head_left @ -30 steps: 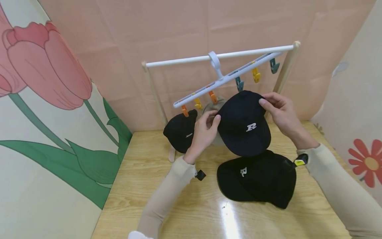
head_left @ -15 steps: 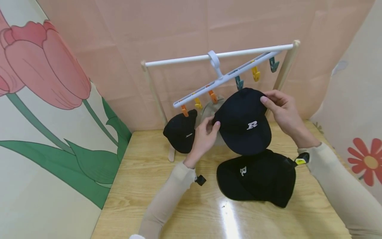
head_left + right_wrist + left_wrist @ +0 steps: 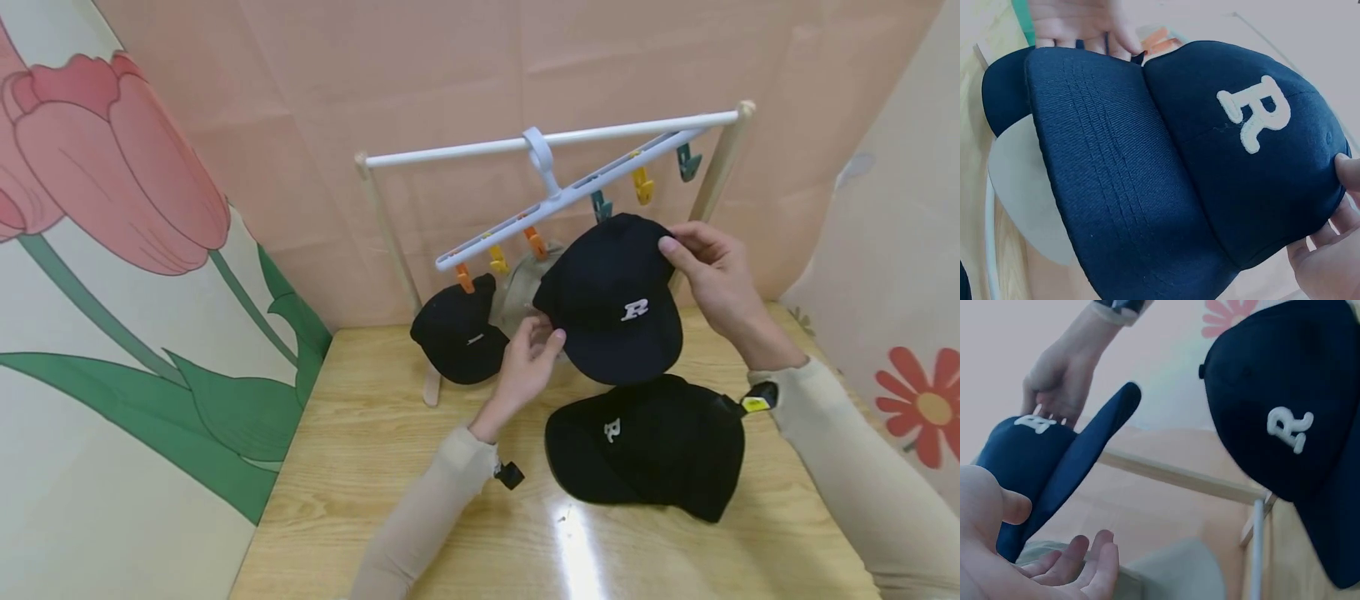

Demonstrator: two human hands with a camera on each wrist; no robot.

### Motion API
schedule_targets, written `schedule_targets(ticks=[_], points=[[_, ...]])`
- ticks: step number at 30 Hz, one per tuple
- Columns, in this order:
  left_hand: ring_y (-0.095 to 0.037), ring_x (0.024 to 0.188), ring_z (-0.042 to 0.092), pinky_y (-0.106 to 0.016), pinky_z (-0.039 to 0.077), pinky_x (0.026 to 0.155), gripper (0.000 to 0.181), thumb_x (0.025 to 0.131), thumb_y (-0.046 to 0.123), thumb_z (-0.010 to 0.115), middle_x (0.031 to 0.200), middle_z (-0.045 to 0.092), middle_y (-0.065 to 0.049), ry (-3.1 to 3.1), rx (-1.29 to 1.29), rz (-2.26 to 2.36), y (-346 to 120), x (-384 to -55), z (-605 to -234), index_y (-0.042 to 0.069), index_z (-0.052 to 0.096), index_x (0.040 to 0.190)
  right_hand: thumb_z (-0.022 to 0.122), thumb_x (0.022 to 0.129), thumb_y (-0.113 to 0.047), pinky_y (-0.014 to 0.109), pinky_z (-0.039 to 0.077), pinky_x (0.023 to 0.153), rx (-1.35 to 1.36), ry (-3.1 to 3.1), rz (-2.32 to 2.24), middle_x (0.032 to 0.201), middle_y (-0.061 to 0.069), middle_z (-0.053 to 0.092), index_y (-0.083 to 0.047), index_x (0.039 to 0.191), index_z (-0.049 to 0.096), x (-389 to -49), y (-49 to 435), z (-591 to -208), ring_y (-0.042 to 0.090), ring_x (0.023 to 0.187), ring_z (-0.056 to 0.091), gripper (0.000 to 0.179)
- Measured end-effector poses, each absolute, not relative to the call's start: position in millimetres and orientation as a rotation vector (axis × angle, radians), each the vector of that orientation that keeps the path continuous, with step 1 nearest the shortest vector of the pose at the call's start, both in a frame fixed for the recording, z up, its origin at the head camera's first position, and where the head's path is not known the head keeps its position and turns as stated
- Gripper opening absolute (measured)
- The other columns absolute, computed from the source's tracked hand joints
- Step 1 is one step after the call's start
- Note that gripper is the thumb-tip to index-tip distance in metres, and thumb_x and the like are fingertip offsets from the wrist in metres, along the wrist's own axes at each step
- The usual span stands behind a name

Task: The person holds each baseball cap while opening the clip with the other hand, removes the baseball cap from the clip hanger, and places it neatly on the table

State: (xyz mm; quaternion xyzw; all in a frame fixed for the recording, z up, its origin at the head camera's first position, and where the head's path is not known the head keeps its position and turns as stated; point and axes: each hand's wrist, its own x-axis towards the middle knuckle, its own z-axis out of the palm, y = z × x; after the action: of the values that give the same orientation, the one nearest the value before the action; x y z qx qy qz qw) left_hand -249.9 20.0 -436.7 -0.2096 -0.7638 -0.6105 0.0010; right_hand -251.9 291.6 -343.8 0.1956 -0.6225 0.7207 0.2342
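Observation:
A dark navy baseball cap (image 3: 607,283) with a white letter R is held up in front of the clip hanger (image 3: 585,191). My right hand (image 3: 717,279) pinches its edge at the upper right, thumb on the outside and fingers behind. At the cap's lower left, my left hand (image 3: 527,367) has its thumb right at the edge by the brim; in the left wrist view its fingers (image 3: 1107,565) spread loosely apart from the fabric. Another black cap (image 3: 667,450) with an R lies on the table below. Behind the held cap, a teal clip (image 3: 602,207) hangs partly hidden.
A small black cap (image 3: 456,333) hangs from an orange clip (image 3: 464,278) at left. Beside it is a beige cap (image 3: 519,292), mostly covered. The tilted hanger hooks on a white rod (image 3: 450,153) with wooden posts (image 3: 722,167). Yellow clips (image 3: 642,187) and others dangle from it.
My left hand slides down from the cap's left side toward the brim, its fingers loosening. My right hand raises the cap slightly. The cap on the table stays put.

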Motion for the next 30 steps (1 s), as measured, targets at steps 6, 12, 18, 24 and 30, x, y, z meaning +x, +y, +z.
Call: schedule_targets(ticks=[6, 12, 18, 24, 30], points=[[-0.038, 0.116, 0.073, -0.04, 0.064, 0.092, 0.037, 0.11, 0.018, 0.062, 0.139, 0.065, -0.023, -2.344, -0.704, -2.127, 28, -240, -447, -0.001, 0.054, 0.141, 0.066, 0.102, 0.002, 0.016, 0.055, 0.078, 0.507, -1.711, 1.98, 0.089, -0.002, 0.077, 0.005, 0.112, 0.076, -251, 290, -342, 0.008, 0.083, 0.067, 0.014], [-0.029, 0.114, 0.074, -0.026, 0.061, 0.089, 0.041, 0.104, 0.009, 0.068, 0.137, 0.066, -0.022, -2.288, -0.754, -2.273, 37, -230, -457, 0.0, 0.054, 0.142, 0.067, 0.103, 0.0, 0.016, 0.055, 0.079, 0.474, -1.744, 1.983, 0.091, -0.002, 0.077, 0.004, 0.113, 0.076, -249, 287, -342, 0.009, 0.085, 0.066, 0.014], [-0.015, 0.1, 0.074, -0.041, 0.063, 0.097, 0.037, 0.1, -0.003, 0.07, 0.121, 0.072, -0.011, -2.053, -0.701, -2.63, 48, -221, -469, 0.001, 0.06, 0.136, 0.067, 0.104, -0.002, 0.016, 0.055, 0.082, 0.441, -1.764, 1.982, 0.094, -0.003, 0.077, 0.002, 0.115, 0.077, -248, 287, -344, 0.01, 0.089, 0.066, 0.016], [-0.014, 0.091, 0.076, -0.049, 0.061, 0.099, 0.029, 0.098, -0.014, 0.066, 0.103, 0.073, -0.001, -1.782, -0.557, -2.936, 59, -211, -475, 0.005, 0.066, 0.12, 0.068, 0.104, -0.004, 0.016, 0.055, 0.082, 0.423, -1.755, 1.991, 0.094, -0.004, 0.077, 0.002, 0.114, 0.077, -246, 285, -346, 0.009, 0.089, 0.066, 0.015], [-0.012, 0.09, 0.076, -0.05, 0.062, 0.098, 0.029, 0.099, -0.014, 0.065, 0.104, 0.075, 0.0, -1.689, -0.545, -2.934, 61, -207, -479, -0.001, 0.066, 0.125, 0.068, 0.103, -0.002, 0.017, 0.055, 0.081, 0.409, -1.754, 1.998, 0.094, -0.004, 0.077, 0.001, 0.114, 0.077, -243, 286, -348, 0.009, 0.089, 0.066, 0.015]])
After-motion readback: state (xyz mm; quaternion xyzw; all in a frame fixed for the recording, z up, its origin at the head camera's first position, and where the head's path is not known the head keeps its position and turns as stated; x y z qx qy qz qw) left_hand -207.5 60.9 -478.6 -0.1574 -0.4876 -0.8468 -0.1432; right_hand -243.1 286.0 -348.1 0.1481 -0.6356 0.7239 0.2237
